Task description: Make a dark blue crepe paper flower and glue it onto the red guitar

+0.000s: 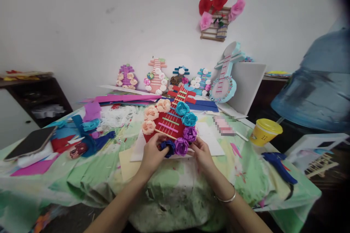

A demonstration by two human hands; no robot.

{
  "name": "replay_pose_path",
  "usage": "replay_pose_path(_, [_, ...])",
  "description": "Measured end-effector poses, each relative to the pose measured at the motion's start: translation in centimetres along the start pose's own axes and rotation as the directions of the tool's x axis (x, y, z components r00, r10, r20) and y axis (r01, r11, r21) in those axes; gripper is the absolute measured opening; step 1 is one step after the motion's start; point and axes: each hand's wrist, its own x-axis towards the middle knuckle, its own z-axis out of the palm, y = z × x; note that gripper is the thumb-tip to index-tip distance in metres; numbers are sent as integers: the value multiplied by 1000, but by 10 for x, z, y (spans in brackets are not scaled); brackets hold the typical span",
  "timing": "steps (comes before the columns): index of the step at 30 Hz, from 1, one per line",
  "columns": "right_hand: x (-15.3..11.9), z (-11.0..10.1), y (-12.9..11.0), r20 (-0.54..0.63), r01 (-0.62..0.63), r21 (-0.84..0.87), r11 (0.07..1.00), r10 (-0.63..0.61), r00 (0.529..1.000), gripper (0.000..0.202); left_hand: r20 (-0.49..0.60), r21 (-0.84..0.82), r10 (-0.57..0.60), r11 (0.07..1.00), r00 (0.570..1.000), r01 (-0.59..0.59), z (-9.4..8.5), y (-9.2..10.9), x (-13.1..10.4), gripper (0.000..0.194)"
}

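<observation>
A red craft guitar (164, 122) is tilted up in front of me, with coloured crossbars and thin strings on its face. Peach paper flowers (151, 113) line its left side; turquoise paper flowers (189, 119) and purple paper flowers (181, 146) run down its right. At the bottom edge my left hand (153, 154) is closed, thumb pressed on a dark blue paper flower (167, 148). My right hand (201, 153) grips the lower right edge beside the purple flowers; some of its fingertips are hidden behind the guitar.
A glue gun (280, 167) and a yellow-lidded tub (265, 131) are at the right. Paper scraps (90, 142) and a phone (31, 142) lie left. Behind stand several smaller decorated guitars (156, 76) and a tall light-blue one (224, 76). A water jug (314, 69) is far right.
</observation>
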Motion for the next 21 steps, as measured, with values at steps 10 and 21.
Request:
replay_pose_path(10, [-2, 1, 0, -27, -74, 38, 997, 75, 997, 26, -28, 47, -85, 995, 996, 87, -3, -4, -2, 32])
replay_pose_path(21, [1, -5, 6, -34, -168, -36, 985, 166, 985, 27, 96, 139, -104, 986, 990, 90, -8, -20, -4, 20])
